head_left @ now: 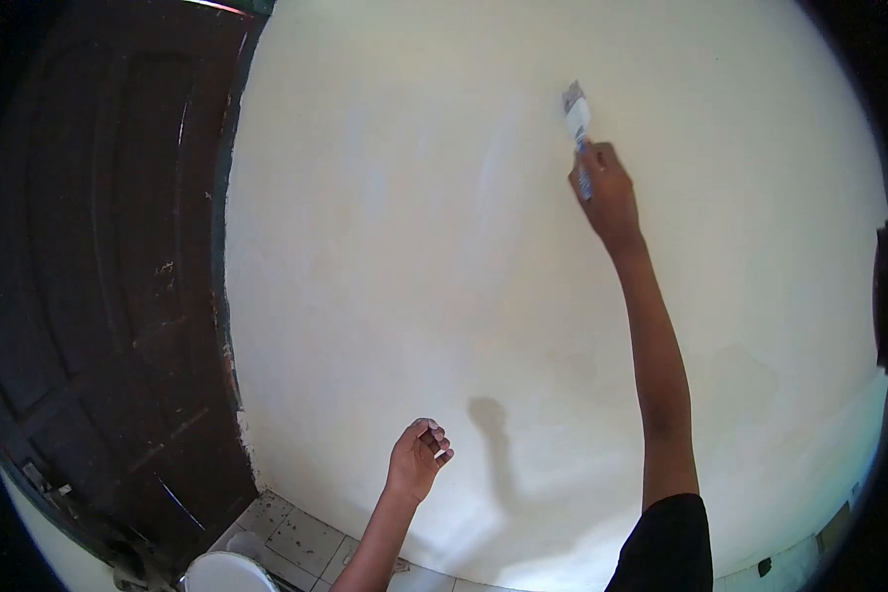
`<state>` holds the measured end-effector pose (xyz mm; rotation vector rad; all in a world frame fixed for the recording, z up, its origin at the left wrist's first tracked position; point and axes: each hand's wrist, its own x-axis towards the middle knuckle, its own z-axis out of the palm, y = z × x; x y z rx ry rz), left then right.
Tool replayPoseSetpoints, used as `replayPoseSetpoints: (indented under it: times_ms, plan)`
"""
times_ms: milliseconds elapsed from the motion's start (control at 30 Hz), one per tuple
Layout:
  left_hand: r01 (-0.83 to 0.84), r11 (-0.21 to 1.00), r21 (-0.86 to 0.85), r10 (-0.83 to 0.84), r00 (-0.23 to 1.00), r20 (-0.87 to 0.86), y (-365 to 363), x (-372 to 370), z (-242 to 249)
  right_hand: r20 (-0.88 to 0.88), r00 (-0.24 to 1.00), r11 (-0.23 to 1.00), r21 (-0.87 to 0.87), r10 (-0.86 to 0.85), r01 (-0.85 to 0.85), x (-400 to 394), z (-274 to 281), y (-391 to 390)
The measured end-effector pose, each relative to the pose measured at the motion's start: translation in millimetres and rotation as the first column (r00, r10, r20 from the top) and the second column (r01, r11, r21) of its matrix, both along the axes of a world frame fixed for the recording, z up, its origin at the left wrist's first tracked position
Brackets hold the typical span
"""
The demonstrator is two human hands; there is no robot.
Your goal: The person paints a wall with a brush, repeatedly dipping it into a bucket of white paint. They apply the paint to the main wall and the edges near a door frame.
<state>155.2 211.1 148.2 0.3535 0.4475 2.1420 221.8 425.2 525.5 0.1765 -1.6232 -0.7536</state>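
High on the pale wall (395,247), my right hand (612,202) is closed around the handle of a paintbrush (577,116). The brush points upward, its bristle end at or very close to the wall surface; contact cannot be made out for certain. Lower down and to the left, my left hand (416,464) is raised in front of the wall with loosely curled fingers, a little apart, and nothing in them. Faint whitish streaks show on the wall between the two hands.
A dark panelled door (118,247) stands along the left side. At the bottom left, a white bucket (229,572) sits on the tiled floor (301,541), which has dark specks. A dark object (886,296) is at the wall's right edge.
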Motion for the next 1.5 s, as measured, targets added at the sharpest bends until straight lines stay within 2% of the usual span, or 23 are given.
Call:
replayPoseSetpoints:
  times_ms: [33,167,300,367,433,533,633,700,733,767,833,867,933,967,1067,1133,1167,1233,1300,1367,1433,1467,1500]
  plan:
    - [-0.001,1.000,0.002,0.001,1.000,-0.001,1,-1,-2,0.058,0.991,0.993,0.012,-0.122,0.121,-7,-7,10]
    - [-0.001,1.000,0.009,0.001,1.000,0.011,3,-6,-7,0.239,0.954,0.966,0.225,-0.181,0.126,-14,-59,5]
    - [0.016,1.000,-0.005,-0.015,0.999,0.033,7,-10,-10,0.337,0.913,0.956,0.256,-0.228,0.144,-12,-70,-6]
    - [0.022,1.000,-0.001,-0.022,0.999,0.036,8,-13,-12,0.254,0.955,0.982,0.144,-0.155,0.121,-2,-51,-23]
    - [0.035,0.999,-0.002,-0.035,0.999,0.042,9,-14,-14,0.097,0.987,0.978,0.178,-0.129,0.110,-1,-23,-27]
    - [0.034,0.999,-0.031,-0.032,0.997,0.068,9,-13,-15,0.036,0.992,0.989,0.096,-0.118,0.114,-5,10,-30]
    - [0.032,0.999,-0.009,-0.032,0.996,0.085,8,-14,-17,0.150,0.985,0.996,-0.021,-0.083,0.087,-13,9,-28]
    - [0.038,0.999,0.008,-0.038,0.994,0.100,12,-14,-21,0.341,0.937,0.995,-0.036,-0.078,0.096,-11,-8,-34]
    - [0.032,0.999,0.010,-0.033,0.994,0.103,15,-14,-23,0.401,0.916,0.990,-0.123,-0.013,0.068,-7,-13,-40]
    - [0.015,1.000,0.010,-0.016,0.994,0.113,16,-13,-24,0.402,0.916,0.990,-0.126,-0.008,0.063,-2,-17,-45]
    - [-0.004,1.000,0.010,0.003,0.993,0.115,19,-11,-26,0.403,0.887,0.939,-0.334,0.224,-0.085,7,-21,-49]
    - [-0.024,1.000,0.007,0.023,0.994,0.109,20,-10,-27,0.400,0.889,0.938,-0.334,0.225,-0.087,7,-19,-45]
    - [-0.041,0.999,0.003,0.041,0.994,0.099,20,-10,-29,0.320,0.832,0.872,-0.353,0.453,-0.339,-2,-8,-36]
    - [-0.031,0.999,0.015,0.030,0.994,0.108,19,-10,-27,0.315,0.833,0.871,-0.353,0.455,-0.342,-6,3,-34]
    - [-0.029,1.000,0.008,0.028,0.993,0.115,17,-11,-26,0.238,0.895,0.877,-0.402,0.376,-0.262,-13,39,-34]
    - [-0.036,0.998,-0.047,0.041,0.993,0.110,15,-11,-22,0.142,0.988,0.993,-0.105,0.063,-0.048,-14,57,-39]
    - [-0.041,0.998,-0.048,0.046,0.993,0.109,16,-11,-22,0.141,0.988,0.993,-0.106,0.068,-0.053,-16,63,-36]
    - [-0.059,0.997,-0.041,0.063,0.993,0.099,17,-10,-24,0.070,0.998,1.000,0.029,-0.010,0.008,-18,67,-31]
    - [-0.063,0.997,-0.041,0.067,0.992,0.104,18,-10,-25,0.282,0.956,0.996,-0.027,0.084,-0.080,-27,48,-20]
    - [-0.068,0.997,-0.040,0.072,0.991,0.109,20,-12,-28,0.435,0.895,0.992,0.112,-0.096,0.052,-37,18,-26]
    - [-0.063,0.997,-0.034,0.067,0.992,0.111,21,-13,-30,0.539,0.841,0.998,-0.002,-0.048,0.058,-33,2,-42]
    - [-0.064,0.997,-0.033,0.067,0.992,0.111,21,-13,-31,0.538,0.842,0.998,0.000,-0.048,0.057,-30,4,-48]
    - [-0.065,0.997,-0.037,0.068,0.991,0.113,22,-13,-31,0.507,0.861,0.998,-0.062,0.047,-0.018,-26,7,-56]
